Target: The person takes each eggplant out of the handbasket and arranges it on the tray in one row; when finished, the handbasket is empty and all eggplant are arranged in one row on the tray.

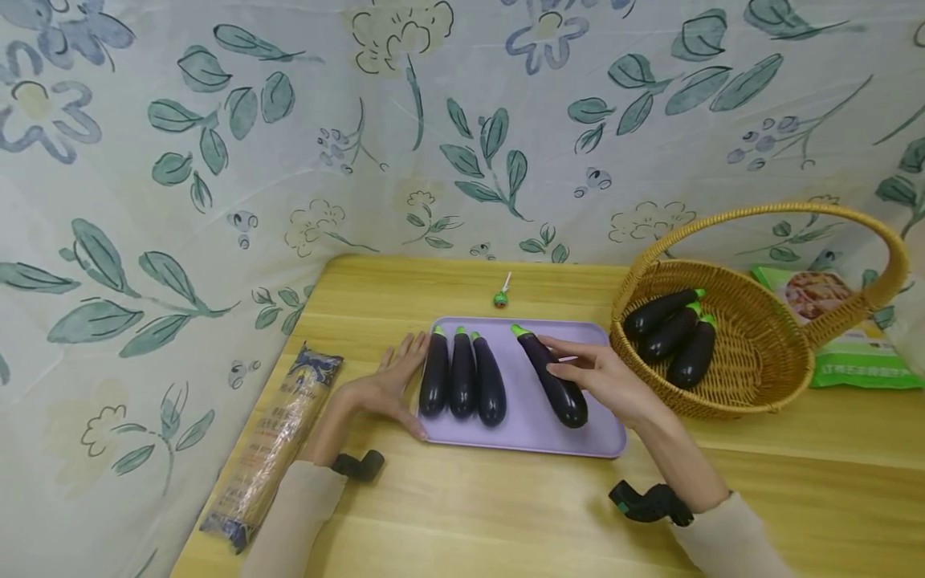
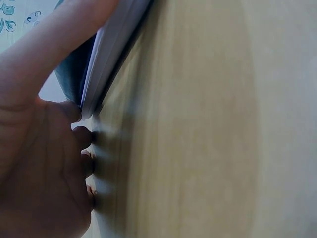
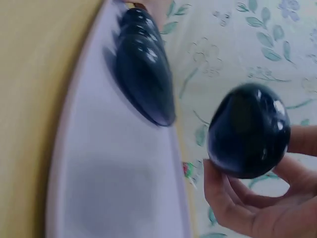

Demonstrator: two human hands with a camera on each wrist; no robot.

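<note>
My right hand (image 1: pixel 610 381) grips a dark purple eggplant (image 1: pixel 552 377) by its side, over the right half of a lilac tray (image 1: pixel 520 441). In the right wrist view the held eggplant (image 3: pixel 248 131) shows its rounded end, raised off the tray. Three more eggplants (image 1: pixel 462 377) lie side by side at the tray's left end, green stems toward the back. My left hand (image 1: pixel 379 389) rests at the tray's left edge, fingers spread and straight. The left wrist view shows that hand (image 2: pixel 44 163) against the tray's rim (image 2: pixel 106 59).
Right of the tray stands a wicker basket (image 1: pixel 759 345) with a tall handle, holding three eggplants (image 1: pixel 672 333). Behind it lies a green food packet (image 1: pixel 860 353). A lollipop (image 1: pixel 501 297) lies behind the tray. A long packet of noodles (image 1: pixel 275 449) lies at the table's left edge.
</note>
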